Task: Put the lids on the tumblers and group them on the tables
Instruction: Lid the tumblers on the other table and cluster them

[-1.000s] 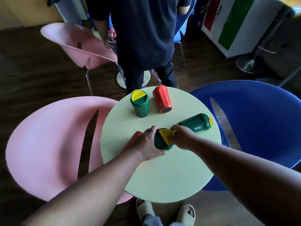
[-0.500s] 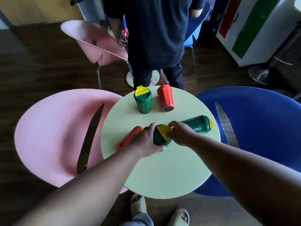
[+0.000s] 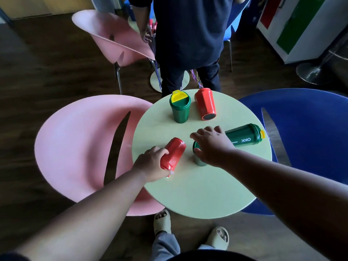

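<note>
Since a moment ago, the left hand [image 3: 150, 164] has left the upright green plastic tumbler [image 3: 197, 159] and now wraps its fingers [image 3: 160, 150] round the lying red plastic tumbler [image 3: 174, 152] on the round pale-green surface [image 3: 197, 193]; the right hand [image 3: 212, 146] rests on the green one's top (fingers spread, relaxed).

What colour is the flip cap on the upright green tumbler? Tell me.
Yellow; the flip cap shows clearly in the head view.
</note>
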`<state>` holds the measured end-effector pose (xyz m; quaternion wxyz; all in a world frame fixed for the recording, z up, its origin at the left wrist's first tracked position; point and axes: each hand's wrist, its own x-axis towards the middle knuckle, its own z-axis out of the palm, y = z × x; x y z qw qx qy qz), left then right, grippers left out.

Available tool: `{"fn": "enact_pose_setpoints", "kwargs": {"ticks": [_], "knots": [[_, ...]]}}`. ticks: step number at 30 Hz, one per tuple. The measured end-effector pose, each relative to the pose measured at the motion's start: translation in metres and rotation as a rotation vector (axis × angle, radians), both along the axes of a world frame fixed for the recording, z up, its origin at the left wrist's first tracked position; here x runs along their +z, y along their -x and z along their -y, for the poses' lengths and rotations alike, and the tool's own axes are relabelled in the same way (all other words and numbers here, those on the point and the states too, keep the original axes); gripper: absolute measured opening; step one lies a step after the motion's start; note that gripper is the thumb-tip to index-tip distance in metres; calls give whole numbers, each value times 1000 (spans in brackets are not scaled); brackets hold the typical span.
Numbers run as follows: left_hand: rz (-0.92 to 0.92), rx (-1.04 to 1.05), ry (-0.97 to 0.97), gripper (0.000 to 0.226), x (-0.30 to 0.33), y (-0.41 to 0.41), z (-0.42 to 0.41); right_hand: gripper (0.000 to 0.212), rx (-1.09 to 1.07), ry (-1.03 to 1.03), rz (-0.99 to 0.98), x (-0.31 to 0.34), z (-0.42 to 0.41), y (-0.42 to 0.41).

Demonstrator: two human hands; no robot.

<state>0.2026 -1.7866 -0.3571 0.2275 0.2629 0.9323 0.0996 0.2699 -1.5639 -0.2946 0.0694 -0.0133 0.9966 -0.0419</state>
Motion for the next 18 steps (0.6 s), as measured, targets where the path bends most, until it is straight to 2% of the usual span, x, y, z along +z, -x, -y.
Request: {"fn": "enact_pose_setpoints", "kwargs": {"ticks": [3,6,8,13,18], "knots": [[4,-75,-36,92,-14,2,15,31,186,-79,20,-7,34,-1],[62,-107,-19,104,-23,12,22,28,209,-124,94,-15,58,7],[160,-50,-38,110,-29,19,23,32,188,-180,157,-22,68,13],[374,81,-189,112,-41,28,23,38,132,-236,237,-39,84,28],[448,139,-285,105,-48,33,27,45,109,-234,251,-41,90,37]]}}
